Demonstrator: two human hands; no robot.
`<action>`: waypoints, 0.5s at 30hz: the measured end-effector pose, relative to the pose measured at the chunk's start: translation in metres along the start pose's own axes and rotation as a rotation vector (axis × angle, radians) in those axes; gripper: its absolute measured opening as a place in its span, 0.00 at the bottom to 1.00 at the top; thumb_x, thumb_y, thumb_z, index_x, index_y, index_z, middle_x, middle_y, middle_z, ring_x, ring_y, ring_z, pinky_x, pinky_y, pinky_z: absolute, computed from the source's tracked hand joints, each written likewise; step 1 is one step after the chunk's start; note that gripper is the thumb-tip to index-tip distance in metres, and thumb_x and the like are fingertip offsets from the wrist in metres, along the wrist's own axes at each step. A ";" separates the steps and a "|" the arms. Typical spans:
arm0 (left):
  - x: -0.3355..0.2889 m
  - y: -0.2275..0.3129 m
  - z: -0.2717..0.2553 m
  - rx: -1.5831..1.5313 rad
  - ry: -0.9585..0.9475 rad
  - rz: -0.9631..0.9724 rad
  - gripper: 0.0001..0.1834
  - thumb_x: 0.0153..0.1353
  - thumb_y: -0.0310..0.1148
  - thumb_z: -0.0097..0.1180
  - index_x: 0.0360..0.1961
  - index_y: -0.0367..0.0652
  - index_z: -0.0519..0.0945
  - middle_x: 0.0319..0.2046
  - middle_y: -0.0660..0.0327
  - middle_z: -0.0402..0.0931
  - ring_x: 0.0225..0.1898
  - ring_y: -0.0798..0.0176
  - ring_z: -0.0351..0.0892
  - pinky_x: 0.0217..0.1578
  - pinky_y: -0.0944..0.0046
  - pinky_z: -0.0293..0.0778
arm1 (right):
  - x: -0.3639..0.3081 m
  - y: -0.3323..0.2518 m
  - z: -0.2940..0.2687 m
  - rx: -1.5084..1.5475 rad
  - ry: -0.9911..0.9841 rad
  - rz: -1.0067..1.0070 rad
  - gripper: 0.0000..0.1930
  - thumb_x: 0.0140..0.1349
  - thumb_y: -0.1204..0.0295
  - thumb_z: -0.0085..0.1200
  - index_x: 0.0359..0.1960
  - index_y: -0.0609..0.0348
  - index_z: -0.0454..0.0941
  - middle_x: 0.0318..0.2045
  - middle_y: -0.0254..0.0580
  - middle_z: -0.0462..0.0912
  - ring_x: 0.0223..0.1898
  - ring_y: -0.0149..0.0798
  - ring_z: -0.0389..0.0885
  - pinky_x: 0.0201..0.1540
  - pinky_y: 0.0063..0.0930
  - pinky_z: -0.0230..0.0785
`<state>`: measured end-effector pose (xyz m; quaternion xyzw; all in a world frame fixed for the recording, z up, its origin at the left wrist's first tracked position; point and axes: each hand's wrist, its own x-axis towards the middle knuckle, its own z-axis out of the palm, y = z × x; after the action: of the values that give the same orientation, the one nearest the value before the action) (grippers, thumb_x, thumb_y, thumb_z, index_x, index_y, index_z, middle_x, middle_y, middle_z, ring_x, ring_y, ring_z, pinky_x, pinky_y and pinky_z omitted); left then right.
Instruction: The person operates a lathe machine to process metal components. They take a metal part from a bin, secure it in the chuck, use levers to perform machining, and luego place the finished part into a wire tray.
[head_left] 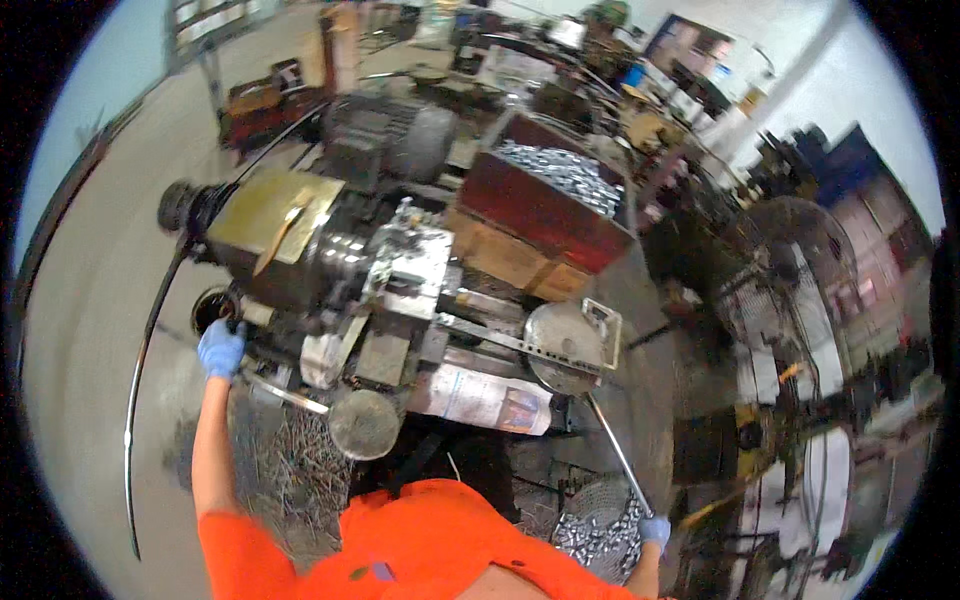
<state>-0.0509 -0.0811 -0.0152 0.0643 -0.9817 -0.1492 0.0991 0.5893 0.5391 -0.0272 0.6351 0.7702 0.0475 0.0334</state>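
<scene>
My left hand, in a blue glove, is at the near rim of a dark round can beside the machine. Blur hides whether its fingers grip the rim. Down at the right, my gloved right hand is closed around the end of a long metal lever. That lever slants up to a round metal plate on the machine's right side. Between my arms is the lathe-like machine, with a shiny metal block at its middle. A wooden-handled tool lies on its yellowish cover.
A basket of small metal parts sits beside my right hand. Behind the machine, a red bin holds many more. Metal shavings cover the floor near my left arm. A round pad is close before me. A fan stands right.
</scene>
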 end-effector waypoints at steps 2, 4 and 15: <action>0.002 0.030 -0.004 -0.029 -0.044 0.083 0.20 0.54 0.47 0.54 0.37 0.39 0.79 0.37 0.47 0.77 0.41 0.44 0.75 0.40 0.51 0.70 | 0.003 0.029 0.025 -0.024 0.000 0.068 0.17 0.44 0.60 0.57 0.23 0.65 0.81 0.28 0.60 0.79 0.34 0.57 0.80 0.39 0.44 0.72; 0.004 0.004 0.006 -0.100 0.025 0.145 0.22 0.56 0.48 0.52 0.37 0.36 0.77 0.37 0.45 0.76 0.40 0.43 0.74 0.39 0.50 0.69 | 0.004 0.010 0.016 0.073 -0.070 0.171 0.19 0.40 0.61 0.60 0.27 0.67 0.80 0.32 0.62 0.79 0.38 0.55 0.80 0.42 0.42 0.72; -0.015 0.039 -0.033 -0.015 -0.095 0.332 0.16 0.62 0.39 0.51 0.39 0.35 0.80 0.35 0.52 0.79 0.35 0.57 0.77 0.39 0.60 0.74 | 0.005 -0.007 -0.024 0.060 -0.333 0.310 0.27 0.46 0.49 0.56 0.42 0.57 0.80 0.47 0.50 0.78 0.49 0.47 0.76 0.52 0.38 0.68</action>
<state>-0.0332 -0.0512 0.0245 -0.1064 -0.9813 -0.1411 0.0766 0.5784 0.5422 -0.0039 0.7455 0.6485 -0.0764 0.1336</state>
